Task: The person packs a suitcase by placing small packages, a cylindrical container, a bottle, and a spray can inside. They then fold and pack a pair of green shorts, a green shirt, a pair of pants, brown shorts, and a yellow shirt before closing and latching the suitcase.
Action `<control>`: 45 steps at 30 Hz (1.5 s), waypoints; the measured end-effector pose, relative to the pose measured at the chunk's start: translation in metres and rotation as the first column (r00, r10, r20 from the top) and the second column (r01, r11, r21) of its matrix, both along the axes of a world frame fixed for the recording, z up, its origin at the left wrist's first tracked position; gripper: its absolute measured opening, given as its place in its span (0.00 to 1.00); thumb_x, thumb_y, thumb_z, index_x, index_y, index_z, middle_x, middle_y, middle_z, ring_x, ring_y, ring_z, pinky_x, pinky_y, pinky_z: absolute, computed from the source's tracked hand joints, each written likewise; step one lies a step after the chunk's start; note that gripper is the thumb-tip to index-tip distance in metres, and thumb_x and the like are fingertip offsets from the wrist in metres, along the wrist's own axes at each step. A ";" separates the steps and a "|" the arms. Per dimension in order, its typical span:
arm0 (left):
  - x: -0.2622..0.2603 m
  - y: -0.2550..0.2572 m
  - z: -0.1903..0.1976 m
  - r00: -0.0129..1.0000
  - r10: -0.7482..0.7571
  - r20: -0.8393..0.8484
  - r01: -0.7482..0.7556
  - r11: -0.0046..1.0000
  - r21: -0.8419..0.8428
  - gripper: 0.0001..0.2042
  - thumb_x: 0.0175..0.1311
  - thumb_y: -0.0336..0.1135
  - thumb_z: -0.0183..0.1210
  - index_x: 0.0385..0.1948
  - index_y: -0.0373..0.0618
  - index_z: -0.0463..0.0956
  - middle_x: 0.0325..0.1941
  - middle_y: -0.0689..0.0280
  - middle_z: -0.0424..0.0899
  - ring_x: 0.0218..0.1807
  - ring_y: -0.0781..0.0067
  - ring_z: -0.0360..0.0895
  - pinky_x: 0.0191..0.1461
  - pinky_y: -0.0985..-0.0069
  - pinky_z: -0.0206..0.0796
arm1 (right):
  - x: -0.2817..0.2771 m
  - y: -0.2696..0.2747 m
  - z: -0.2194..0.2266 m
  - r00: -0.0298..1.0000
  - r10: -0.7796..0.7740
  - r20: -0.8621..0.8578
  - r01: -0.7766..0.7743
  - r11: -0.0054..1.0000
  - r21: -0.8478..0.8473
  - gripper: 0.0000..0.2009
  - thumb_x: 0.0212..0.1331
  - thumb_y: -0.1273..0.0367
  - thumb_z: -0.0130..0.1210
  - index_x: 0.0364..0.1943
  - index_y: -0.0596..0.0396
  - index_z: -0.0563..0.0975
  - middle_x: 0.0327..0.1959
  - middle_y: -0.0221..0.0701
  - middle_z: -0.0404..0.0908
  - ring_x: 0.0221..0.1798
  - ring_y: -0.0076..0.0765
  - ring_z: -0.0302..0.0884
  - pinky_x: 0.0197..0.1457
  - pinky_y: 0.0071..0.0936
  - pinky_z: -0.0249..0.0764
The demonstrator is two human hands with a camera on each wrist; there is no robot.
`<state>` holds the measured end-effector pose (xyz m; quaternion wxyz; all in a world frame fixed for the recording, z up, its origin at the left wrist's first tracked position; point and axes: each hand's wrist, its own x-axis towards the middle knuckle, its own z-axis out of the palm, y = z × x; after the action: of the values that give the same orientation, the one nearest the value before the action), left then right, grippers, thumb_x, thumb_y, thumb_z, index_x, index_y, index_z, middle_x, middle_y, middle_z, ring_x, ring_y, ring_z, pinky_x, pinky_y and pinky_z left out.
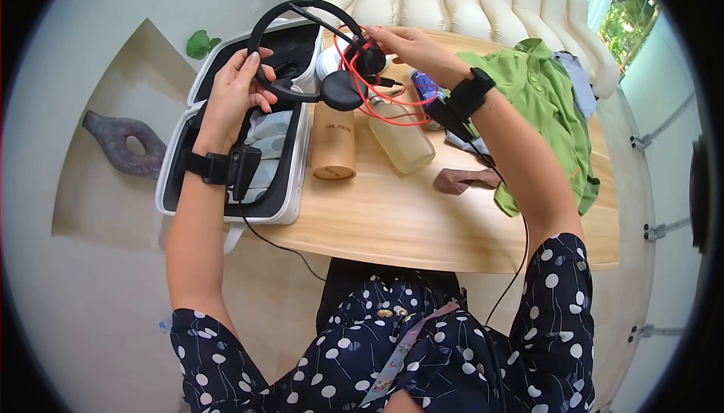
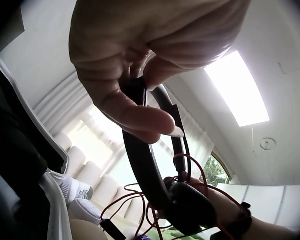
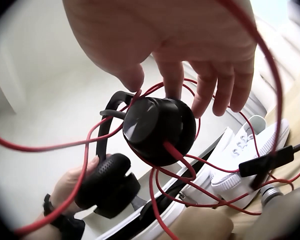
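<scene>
A black over-ear headset (image 1: 345, 90) with a red cable (image 3: 37, 149) is held up above the table and the open suitcase. My left hand (image 1: 230, 100) grips the headband on its left side, fingers and thumb curled round it in the left wrist view. At the other ear cup (image 3: 160, 130), my right hand (image 1: 422, 55) pinches the cup's edge with thumb and forefinger, the other fingers extended. Loose loops of the cable hang around that cup, and a small black inline piece (image 3: 267, 161) dangles on them.
An open white suitcase (image 1: 290, 202) with packed pouches lies left. On the wooden table stand a tan cylinder (image 1: 334, 145) and a pale bottle (image 1: 407, 141), near white shoes (image 3: 230, 180), a blue-purple can (image 1: 426, 85), brown cloth (image 1: 460, 181) and a green shirt (image 1: 528, 104).
</scene>
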<state>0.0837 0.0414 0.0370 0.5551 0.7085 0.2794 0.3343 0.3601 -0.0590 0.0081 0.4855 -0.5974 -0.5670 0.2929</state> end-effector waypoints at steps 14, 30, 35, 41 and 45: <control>0.004 -0.007 0.001 0.992 -0.123 -0.039 0.126 0.986 0.110 0.15 0.73 0.42 0.43 0.51 0.43 0.69 0.30 0.69 0.73 0.23 0.84 0.73 0.23 0.88 0.65 | 0.011 -0.009 0.005 0.947 0.178 -0.266 -0.161 0.983 0.083 0.16 0.63 0.62 0.54 0.50 0.56 0.76 0.41 0.25 0.81 0.43 0.19 0.76 0.54 0.21 0.68; -0.009 -0.007 0.000 0.998 0.012 0.059 -0.021 0.989 0.146 0.14 0.73 0.41 0.44 0.50 0.43 0.69 0.31 0.69 0.75 0.23 0.84 0.74 0.23 0.87 0.65 | -0.008 -0.019 -0.001 0.431 0.128 -0.893 0.105 0.976 0.191 0.14 0.57 0.69 0.59 0.43 0.60 0.71 0.45 0.36 0.79 0.50 0.29 0.75 0.55 0.24 0.68; -0.013 -0.008 -0.004 0.998 0.015 0.068 -0.024 0.992 0.126 0.15 0.73 0.42 0.45 0.51 0.42 0.69 0.31 0.69 0.75 0.23 0.83 0.74 0.23 0.87 0.65 | -0.020 -0.014 -0.014 0.454 0.000 -0.891 0.109 0.992 0.056 0.20 0.54 0.62 0.65 0.44 0.58 0.72 0.42 0.31 0.78 0.48 0.27 0.75 0.52 0.24 0.69; -0.017 -0.007 0.002 0.998 0.007 0.064 -0.017 0.987 0.163 0.15 0.73 0.41 0.45 0.51 0.42 0.69 0.31 0.69 0.75 0.23 0.83 0.74 0.23 0.87 0.66 | -0.012 -0.016 -0.011 0.813 -0.089 -0.575 -0.044 0.976 -0.213 0.27 0.58 0.48 0.56 0.55 0.50 0.70 0.46 0.26 0.75 0.49 0.23 0.71 0.53 0.21 0.67; -0.012 -0.013 0.007 0.998 -0.048 0.039 0.039 0.982 0.186 0.15 0.73 0.40 0.45 0.52 0.41 0.69 0.31 0.69 0.75 0.23 0.83 0.74 0.23 0.88 0.65 | -0.025 -0.020 0.007 0.921 -0.020 -0.389 -0.027 0.993 -0.115 0.29 0.57 0.46 0.55 0.54 0.52 0.72 0.53 0.33 0.70 0.53 0.29 0.70 0.50 0.26 0.70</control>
<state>0.0716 0.0282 0.0444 0.4999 0.7556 0.2194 0.3620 0.3350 -0.0787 0.0152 0.5518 -0.5540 -0.4418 0.4397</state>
